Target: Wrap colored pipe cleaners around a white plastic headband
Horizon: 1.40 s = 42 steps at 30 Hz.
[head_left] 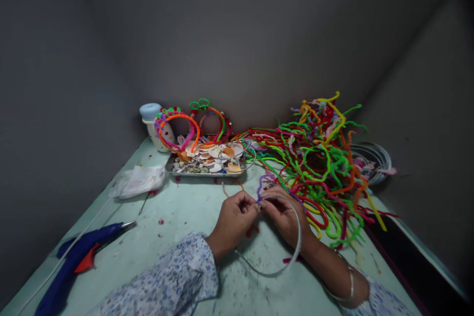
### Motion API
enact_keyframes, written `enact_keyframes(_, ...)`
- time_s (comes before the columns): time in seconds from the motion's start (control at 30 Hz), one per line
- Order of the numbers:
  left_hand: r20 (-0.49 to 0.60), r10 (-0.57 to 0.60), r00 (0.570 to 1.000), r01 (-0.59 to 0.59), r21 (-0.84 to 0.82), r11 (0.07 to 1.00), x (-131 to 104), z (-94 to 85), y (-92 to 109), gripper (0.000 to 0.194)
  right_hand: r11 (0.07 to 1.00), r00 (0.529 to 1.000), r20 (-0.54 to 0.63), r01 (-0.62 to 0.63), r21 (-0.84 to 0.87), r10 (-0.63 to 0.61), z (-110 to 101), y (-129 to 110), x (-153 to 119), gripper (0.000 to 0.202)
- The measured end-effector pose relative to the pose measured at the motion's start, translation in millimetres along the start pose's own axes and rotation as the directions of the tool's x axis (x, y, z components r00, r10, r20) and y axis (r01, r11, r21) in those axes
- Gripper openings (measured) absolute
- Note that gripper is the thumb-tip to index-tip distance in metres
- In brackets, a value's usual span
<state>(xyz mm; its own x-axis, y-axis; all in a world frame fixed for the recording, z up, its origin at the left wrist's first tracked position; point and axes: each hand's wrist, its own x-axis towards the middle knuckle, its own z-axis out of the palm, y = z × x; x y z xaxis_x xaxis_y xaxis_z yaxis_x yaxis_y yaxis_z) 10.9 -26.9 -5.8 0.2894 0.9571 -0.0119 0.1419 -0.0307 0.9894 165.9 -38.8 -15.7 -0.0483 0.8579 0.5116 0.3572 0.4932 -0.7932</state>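
Both my hands meet over the middle of the table, fingertips pinched close together. My left hand [236, 218] is closed on one end of a thin grey metal headband [298, 237], whose curve loops down and round past my right wrist. My right hand [287, 215] is closed at the same end, pinching a purple pipe cleaner [259, 185] against the band. The pipe cleaner bends up above my fingers, and part of it lies behind my right hand. The exact spot where it meets the band is hidden by my fingertips.
A heap of coloured pipe cleaners [326, 158] fills the right side, beside coiled grey bands [381, 158]. At the back stand a metal tray [203, 174] of shells, wrapped headbands [196, 131] and a blue-lidded jar [151, 111]. A blue glue gun [79, 256] and plastic bag [138, 182] lie left.
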Motion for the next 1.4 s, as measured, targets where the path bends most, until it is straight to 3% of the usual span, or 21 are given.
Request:
enact_keyframes(0.67, 0.035, -0.010, 0.999, 0.014, -0.095, 0.995, 3.2, -0.2, -1.3, 0.008, 0.992, 0.996, 0.015, -0.086, 0.090, 0.085, -2.6, -0.2, -0.8, 0.013)
enact_keyframes(0.8, 0.036, -0.017, 0.999, 0.021, -0.130, 0.991, 3.4, 0.2, -1.0, 0.015, 0.992, 0.995, -0.009, -0.096, 0.083, 0.097, -1.3, 0.1, 0.1, 0.014)
enact_keyframes(0.97, 0.004, -0.010, 1.000, 0.010, -0.159, 0.987, 5.6, 0.7, -1.7, 0.020, 0.972, 0.981, -0.052, -0.176, 0.155, 0.185, -0.1, 4.4, -2.3, 0.017)
enact_keyframes(1.2, -0.049, -0.005, 0.999, -0.002, -0.140, 0.990, 6.1, 0.6, -2.2, 0.025, 0.896, 0.927, -0.083, -0.327, 0.300, 0.366, 3.1, 11.1, -4.9, 0.024)
enact_keyframes(1.4, -0.064, -0.005, 0.998, -0.004, -0.144, 0.990, 5.9, 1.2, -3.5, 0.026, 0.891, 0.919, -0.089, -0.342, 0.300, 0.383, 3.3, 9.8, -3.0, 0.025)
